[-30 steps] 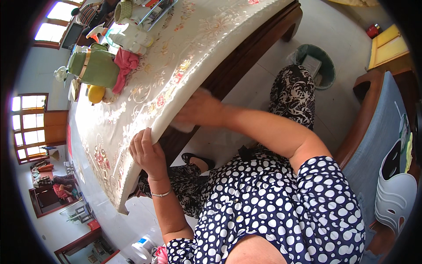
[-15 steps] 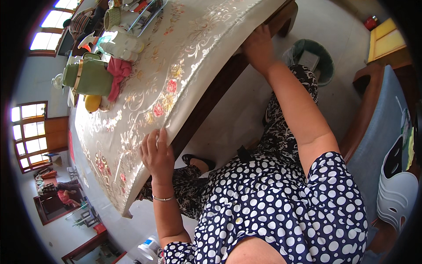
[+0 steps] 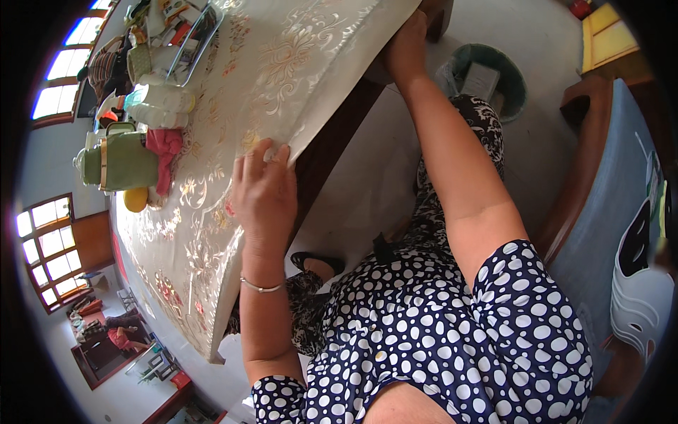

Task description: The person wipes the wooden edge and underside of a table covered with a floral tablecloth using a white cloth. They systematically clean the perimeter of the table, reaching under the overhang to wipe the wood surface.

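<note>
A cream tablecloth (image 3: 282, 71) with a shiny floral pattern covers a dark wooden table (image 3: 332, 134). Near the middle of its front edge, my left hand (image 3: 265, 187) rests on the cloth with its fingers apart and slightly bent. Farther along to the right, my right hand (image 3: 407, 53) is closed around the cloth's edge at the table's corner. Its fingertips are partly hidden by the cloth.
A green canister (image 3: 127, 161), a pink cloth (image 3: 165, 152), a yellow round item (image 3: 135, 199), clear bottles (image 3: 159, 106) and a wire rack (image 3: 194, 46) stand on the table's left. A green bin (image 3: 514, 85) is on the floor; a blue-cushioned wooden seat (image 3: 600, 184) is at right.
My left hand has moved forward along the table edge. My right hand stays at the far corner, gripping the cloth edge. The view has shifted, so the table items sit farther left and lower.
</note>
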A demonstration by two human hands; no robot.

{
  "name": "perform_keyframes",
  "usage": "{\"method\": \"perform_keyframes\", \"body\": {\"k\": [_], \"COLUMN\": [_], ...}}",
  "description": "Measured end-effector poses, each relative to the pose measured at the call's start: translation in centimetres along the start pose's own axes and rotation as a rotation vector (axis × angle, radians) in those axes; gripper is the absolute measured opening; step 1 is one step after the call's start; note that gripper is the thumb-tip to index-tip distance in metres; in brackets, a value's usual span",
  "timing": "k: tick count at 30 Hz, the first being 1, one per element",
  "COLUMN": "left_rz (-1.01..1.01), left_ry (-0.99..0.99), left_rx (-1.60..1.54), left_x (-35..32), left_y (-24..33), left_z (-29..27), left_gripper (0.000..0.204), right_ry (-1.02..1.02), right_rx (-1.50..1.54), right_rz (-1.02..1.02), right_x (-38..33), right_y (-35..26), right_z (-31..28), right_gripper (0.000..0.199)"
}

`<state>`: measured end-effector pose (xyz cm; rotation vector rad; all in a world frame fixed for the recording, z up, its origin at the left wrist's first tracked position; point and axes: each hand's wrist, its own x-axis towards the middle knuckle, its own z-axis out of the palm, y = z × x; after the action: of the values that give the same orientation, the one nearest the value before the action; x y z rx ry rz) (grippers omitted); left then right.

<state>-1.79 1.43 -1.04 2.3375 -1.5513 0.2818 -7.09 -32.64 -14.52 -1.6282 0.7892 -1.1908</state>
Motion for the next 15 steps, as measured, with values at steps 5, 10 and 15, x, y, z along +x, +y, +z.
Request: {"method": "perform_keyframes", "body": {"k": [5, 10, 15], "left_rz": [0.085, 0.104, 0.123], "left_ry": [-0.058, -0.069, -0.038], "left_rx": [-0.122, 0.073, 0.147], "left_x": [3.5, 4.6, 4.8], "left_y": [-2.2, -4.0, -4.4], "left_z": [-0.6, 1.5, 2.8], "left_gripper": [0.031, 0.050, 0.046], "right_ry": [0.141, -0.131, -0.373], "right_rx": [0.050, -0.466, -0.578], "right_rz": [0.148, 0.322, 0.287], "right_x": [0.3, -4.5, -6.9], "right_y": [3.1, 0.7, -2.2], "right_z": [1.4, 5.7, 4.5], "right_gripper": [0.048, 0.082, 0.085]}}
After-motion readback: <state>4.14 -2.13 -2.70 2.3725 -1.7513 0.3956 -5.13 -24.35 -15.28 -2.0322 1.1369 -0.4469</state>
